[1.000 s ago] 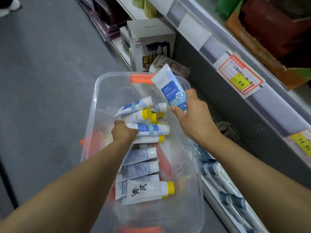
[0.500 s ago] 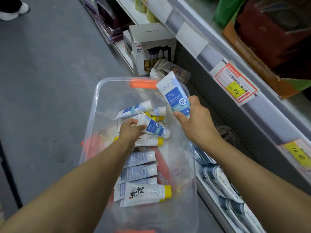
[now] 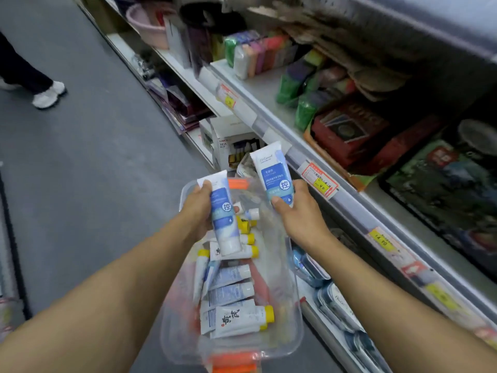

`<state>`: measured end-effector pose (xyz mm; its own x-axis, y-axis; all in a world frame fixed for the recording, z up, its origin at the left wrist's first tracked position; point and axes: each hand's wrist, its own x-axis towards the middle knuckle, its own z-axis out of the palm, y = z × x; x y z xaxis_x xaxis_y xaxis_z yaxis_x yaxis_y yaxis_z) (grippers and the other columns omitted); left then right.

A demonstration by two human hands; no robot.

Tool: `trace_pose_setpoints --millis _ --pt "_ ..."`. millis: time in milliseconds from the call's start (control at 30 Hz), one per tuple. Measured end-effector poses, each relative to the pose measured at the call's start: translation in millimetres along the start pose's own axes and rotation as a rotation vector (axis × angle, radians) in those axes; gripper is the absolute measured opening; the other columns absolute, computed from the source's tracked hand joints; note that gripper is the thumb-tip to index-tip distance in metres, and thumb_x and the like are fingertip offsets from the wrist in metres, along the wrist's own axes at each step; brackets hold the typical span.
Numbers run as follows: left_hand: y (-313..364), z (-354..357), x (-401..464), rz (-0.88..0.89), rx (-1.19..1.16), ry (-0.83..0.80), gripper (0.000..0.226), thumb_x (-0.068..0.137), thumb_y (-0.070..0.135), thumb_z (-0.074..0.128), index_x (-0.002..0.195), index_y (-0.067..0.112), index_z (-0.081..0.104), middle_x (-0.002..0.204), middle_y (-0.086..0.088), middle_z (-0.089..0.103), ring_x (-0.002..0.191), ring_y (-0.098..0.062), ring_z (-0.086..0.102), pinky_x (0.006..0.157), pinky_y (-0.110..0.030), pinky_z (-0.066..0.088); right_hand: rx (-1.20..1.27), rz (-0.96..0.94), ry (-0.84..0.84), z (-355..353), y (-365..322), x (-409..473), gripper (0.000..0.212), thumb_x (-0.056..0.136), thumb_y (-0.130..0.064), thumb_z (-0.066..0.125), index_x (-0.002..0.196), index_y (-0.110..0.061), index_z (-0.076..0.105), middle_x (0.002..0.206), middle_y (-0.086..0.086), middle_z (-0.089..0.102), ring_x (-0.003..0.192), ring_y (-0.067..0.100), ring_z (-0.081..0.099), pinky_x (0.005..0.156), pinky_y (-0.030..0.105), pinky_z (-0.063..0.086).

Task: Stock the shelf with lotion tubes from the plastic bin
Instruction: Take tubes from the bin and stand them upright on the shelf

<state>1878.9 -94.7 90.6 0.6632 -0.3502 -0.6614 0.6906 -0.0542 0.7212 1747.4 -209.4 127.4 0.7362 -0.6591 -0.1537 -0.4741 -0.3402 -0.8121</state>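
Note:
A clear plastic bin with orange handles sits on the floor below me, holding several lotion tubes, some with yellow caps. My left hand grips a white and blue lotion tube above the bin, cap pointing down. My right hand holds a second white and blue tube upright, close to the shelf edge with its price tags. The shelf to the right carries sponges and boxed goods.
A lower shelf beside the bin holds flat blue and white packs. A white boxed tea pot stands beyond the bin. Another person's legs and white shoe are on the grey aisle floor at the upper left.
My left hand has lifted a blue and white tube out of the bin. My right hand has raised its tube a little. The view has tilted up toward the shelf.

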Motion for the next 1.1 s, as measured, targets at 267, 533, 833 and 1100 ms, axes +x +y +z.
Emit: trace_pose_setpoints --millis 267,533,833,1100 --pt "69.9 -3.0 -106.9 -0.100 0.228 -0.291 0.021 0.087 0.003 0.036 0.071 0.007 0.050 0.054 -0.008 0.059 0.040 -0.017 0.058 0.041 -0.020 0.050 0.162 -0.030 0.124 -42.3 -81.3 -61.8 0.020 0.094 -0.015 0.049 0.111 -0.015 0.039 0.102 -0.003 0.052 0.093 0.015 0.053 0.076 0.028 0.041" --pt "109.8 9.4 -183.5 0.225 0.346 -0.399 0.021 0.087 -0.009 0.050 0.086 0.010 0.059 0.064 -0.002 0.067 0.056 -0.014 0.063 0.054 -0.028 0.054 0.222 -0.028 0.276 -91.8 -134.5 -113.5 0.019 0.091 -0.018 0.053 0.107 -0.016 0.042 0.109 0.005 0.057 0.099 0.022 0.058 0.080 0.036 0.047" --pt "134.4 47.8 -260.1 0.559 0.531 -0.524 0.036 0.092 -0.001 0.049 0.122 0.019 0.042 0.087 -0.006 0.058 0.060 -0.012 0.056 0.052 -0.025 0.052 0.210 -0.130 0.389 -158.9 -167.3 -177.7 0.026 0.091 -0.021 0.057 0.112 -0.021 0.041 0.105 -0.005 0.055 0.094 0.011 0.058 0.074 0.025 0.047" --pt "126.9 112.4 -318.9 0.672 0.646 -0.615 0.048 0.092 0.005 0.050 0.135 0.021 0.033 0.122 -0.006 0.054 0.111 -0.025 0.056 0.094 -0.047 0.047 0.124 -0.112 0.481 -217.8 -147.4 -230.9 0.041 0.086 -0.012 0.064 0.120 -0.016 0.042 0.117 0.002 0.059 0.106 0.016 0.057 0.094 0.035 0.047"
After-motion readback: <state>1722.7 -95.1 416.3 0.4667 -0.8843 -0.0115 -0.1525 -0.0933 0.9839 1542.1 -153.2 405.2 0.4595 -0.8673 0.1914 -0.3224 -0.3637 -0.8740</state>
